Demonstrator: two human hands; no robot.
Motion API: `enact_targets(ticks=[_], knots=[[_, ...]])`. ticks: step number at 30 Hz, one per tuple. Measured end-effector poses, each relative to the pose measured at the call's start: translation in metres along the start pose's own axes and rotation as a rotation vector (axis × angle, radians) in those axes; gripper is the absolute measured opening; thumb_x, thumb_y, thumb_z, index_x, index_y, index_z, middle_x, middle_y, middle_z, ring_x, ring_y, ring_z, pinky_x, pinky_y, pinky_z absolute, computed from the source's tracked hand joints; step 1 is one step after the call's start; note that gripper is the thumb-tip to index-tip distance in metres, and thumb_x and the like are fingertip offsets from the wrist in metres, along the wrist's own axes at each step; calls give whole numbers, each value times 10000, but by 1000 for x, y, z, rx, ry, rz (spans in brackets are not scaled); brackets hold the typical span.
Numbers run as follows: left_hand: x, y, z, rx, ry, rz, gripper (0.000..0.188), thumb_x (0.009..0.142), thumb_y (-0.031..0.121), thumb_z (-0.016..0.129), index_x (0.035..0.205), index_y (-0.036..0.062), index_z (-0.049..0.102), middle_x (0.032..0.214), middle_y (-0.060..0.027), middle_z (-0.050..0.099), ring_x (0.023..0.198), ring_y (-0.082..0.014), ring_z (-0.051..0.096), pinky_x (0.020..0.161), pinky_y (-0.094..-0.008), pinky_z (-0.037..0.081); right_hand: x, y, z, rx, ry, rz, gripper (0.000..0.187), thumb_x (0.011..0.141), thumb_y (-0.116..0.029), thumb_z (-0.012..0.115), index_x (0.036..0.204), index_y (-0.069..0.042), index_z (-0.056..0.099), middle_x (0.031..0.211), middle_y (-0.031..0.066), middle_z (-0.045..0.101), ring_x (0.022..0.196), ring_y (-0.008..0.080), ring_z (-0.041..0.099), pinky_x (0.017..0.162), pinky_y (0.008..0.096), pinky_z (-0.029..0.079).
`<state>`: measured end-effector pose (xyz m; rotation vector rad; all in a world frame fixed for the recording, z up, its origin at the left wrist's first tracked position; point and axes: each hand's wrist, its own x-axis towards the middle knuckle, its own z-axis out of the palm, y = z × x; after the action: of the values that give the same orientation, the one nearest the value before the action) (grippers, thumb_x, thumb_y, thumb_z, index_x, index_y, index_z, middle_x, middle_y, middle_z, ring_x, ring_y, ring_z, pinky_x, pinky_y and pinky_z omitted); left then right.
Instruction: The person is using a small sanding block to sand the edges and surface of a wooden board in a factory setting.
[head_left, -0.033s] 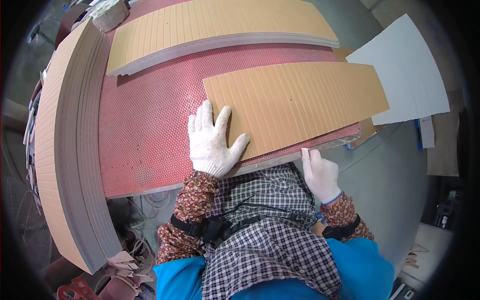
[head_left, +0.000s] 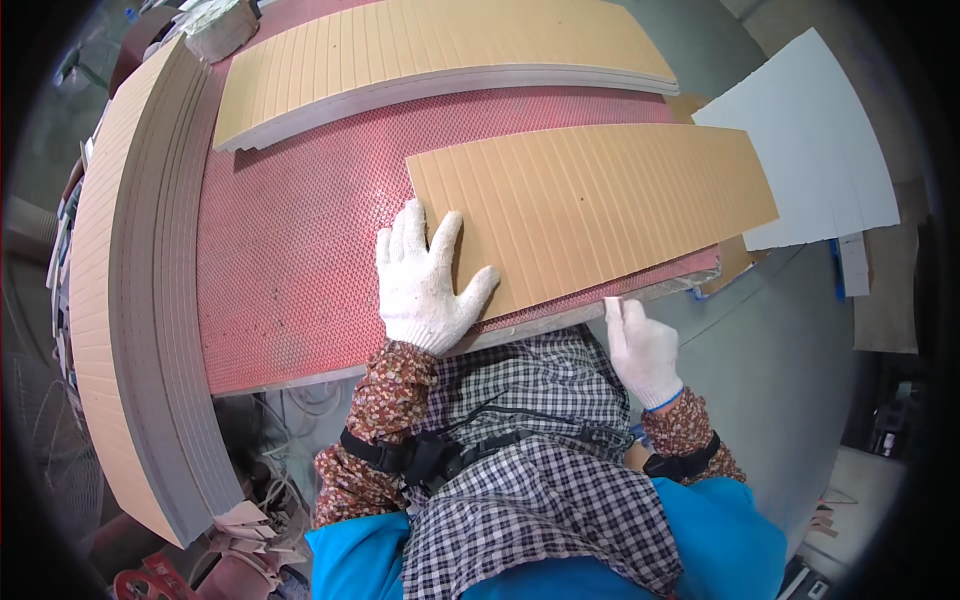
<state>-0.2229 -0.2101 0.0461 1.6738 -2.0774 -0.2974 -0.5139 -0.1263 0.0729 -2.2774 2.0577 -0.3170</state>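
The step in hand seems to be steadying the tan grooved panel (head_left: 610,205), flat on the red, finely textured counter (head_left: 290,260) near its front edge. The left gloved hand (head_left: 425,285) spreads its fingers over the panel's left end; the right gloved hand (head_left: 642,350) curls by the counter's edge, any grip unclear. Next likely calls for even pressure: the panel looks thin and stiff.

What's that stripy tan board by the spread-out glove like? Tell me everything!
The tan board looks like thin, flat cardboard, with lines across it and one tiny dark spot. Its far edge curves, and it looks narrower toward the right. It lies on the red surface, its right end apparently overhanging. The left hand rests over its left edge.
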Motion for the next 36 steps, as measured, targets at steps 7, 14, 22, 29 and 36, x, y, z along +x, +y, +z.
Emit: enact_targets(ticks=[7, 14, 22, 29, 36], knots=[[1, -2, 2, 6, 15, 16, 826, 846, 511, 789, 1491, 50, 555, 1609, -351, 356, 1492, -522, 339, 1239, -621, 254, 18, -14, -6, 61, 33, -34, 168, 1054, -210, 628, 946, -84, 604, 590, 145, 623, 514, 324, 656, 475, 448, 498], [3, -1, 1, -2, 15, 9, 823, 841, 510, 793, 1486, 56, 558, 1604, -351, 361, 1469, -527, 356, 1231, -623, 266, 22, -21, -9, -3, 27, -121, 177, 1062, -229, 614, 964, -83, 595, 591, 138, 634, 527, 329, 668, 467, 450, 500], [3, 3, -6, -58, 8, 18, 818, 815, 483, 807, 1459, 35, 573, 1580, -363, 374, 1439, -526, 382, 1212, -621, 286, 89, -13, 2, -11, -38, -92, 210, 1081, -244, 568, 977, -67, 612, 602, 154, 647, 554, 337, 687, 492, 453, 522], [1, 1, -5, -12, 35, 32, 802, 808, 468, 814, 1435, 26, 583, 1551, -358, 392, 1412, -514, 397, 1193, -619, 303, 218, -28, 16, -41, -110, -69, 354, 1094, -311, 475, 996, -29, 665, 869, 255, 735, 813, 414, 742, 706, 552, 578], [2, 2, -8, -46, 26, 30, 796, 814, 474, 812, 1435, 34, 577, 1543, -357, 395, 1412, -509, 402, 1196, -612, 296, 291, -11, 43, -20, -41, -235, 404, 1074, -347, 453, 999, -25, 686, 964, 273, 739, 957, 468, 719, 860, 599, 559]])
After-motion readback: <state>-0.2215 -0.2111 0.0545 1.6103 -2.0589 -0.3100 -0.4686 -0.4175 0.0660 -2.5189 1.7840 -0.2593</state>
